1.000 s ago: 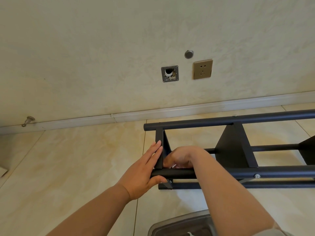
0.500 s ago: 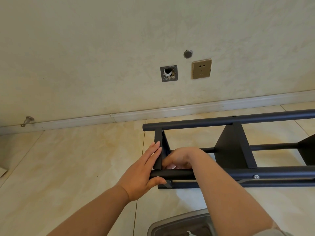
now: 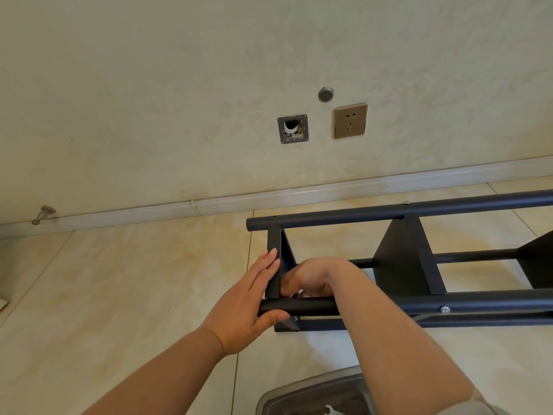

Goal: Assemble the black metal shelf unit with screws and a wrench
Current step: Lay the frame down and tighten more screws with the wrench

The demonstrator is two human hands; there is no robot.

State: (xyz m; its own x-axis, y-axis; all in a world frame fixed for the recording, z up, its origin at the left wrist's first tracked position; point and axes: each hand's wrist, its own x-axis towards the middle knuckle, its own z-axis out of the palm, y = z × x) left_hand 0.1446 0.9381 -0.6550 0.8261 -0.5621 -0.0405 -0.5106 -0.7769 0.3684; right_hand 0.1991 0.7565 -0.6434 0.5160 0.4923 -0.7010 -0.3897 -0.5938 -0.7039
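Both bare forearms reach forward from the lower edge of the view. The left hand [image 3: 248,304] lies flat with fingers straight and together, pointing away — its thumb hooks underneath. The right hand [image 3: 311,278] bends down at the wrist, fingers curled out of sight, their grip untellable.

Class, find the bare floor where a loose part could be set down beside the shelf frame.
Bare tile lies left of the shelf frame, between the baseboard and the left hand. Crowded: the frame's end, where both hands work.
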